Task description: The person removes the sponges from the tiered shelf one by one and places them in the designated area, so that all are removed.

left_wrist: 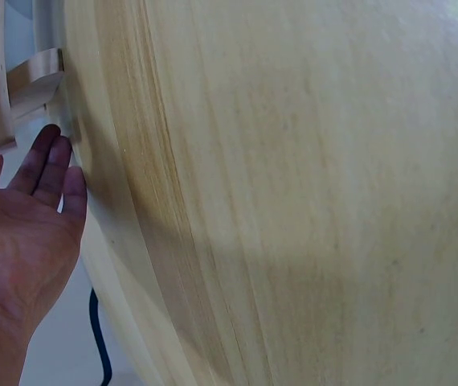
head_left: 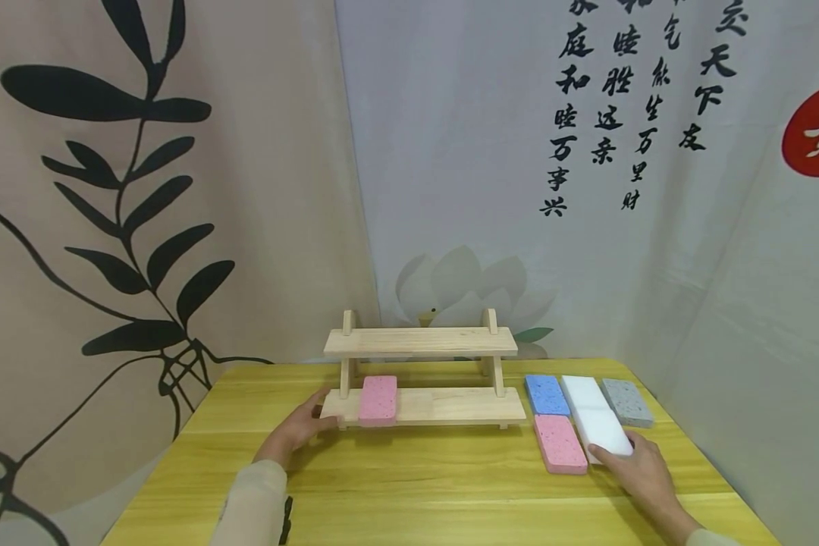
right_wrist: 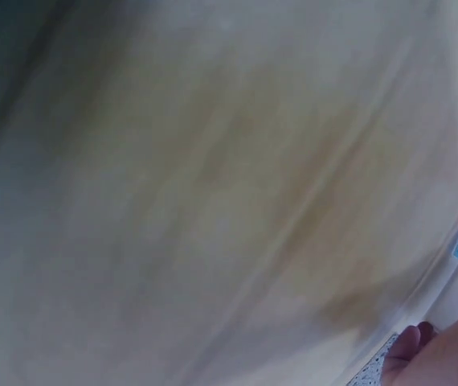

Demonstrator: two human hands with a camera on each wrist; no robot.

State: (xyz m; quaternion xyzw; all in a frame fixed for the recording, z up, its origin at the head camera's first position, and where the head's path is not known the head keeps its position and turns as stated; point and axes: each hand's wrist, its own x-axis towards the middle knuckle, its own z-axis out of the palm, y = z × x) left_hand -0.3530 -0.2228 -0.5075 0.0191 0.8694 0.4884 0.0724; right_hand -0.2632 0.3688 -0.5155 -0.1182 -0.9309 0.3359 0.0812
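Note:
A two-tier wooden display shelf (head_left: 450,406) stands on the table, a pink sponge (head_left: 379,400) upright on its lower tier. At that tier's left end my left hand (head_left: 296,432) holds the board, thumb at the front and fingers toward the back. In the left wrist view, the left hand (left_wrist: 24,257) shows its palm beside the shelf's end (left_wrist: 0,96). My right hand (head_left: 644,472) grips the near white sponge block (head_left: 602,434) at its near end, thumb on the left side and fingers on the right. Only part of the right hand (right_wrist: 446,354) shows in the right wrist view.
Right of the shelf lie a blue sponge (head_left: 547,395), another pink sponge (head_left: 560,444), a farther white block (head_left: 582,391) and a grey sponge (head_left: 626,402). Printed fabric (head_left: 450,189) hangs behind the yellow wood-grain table (head_left: 437,485).

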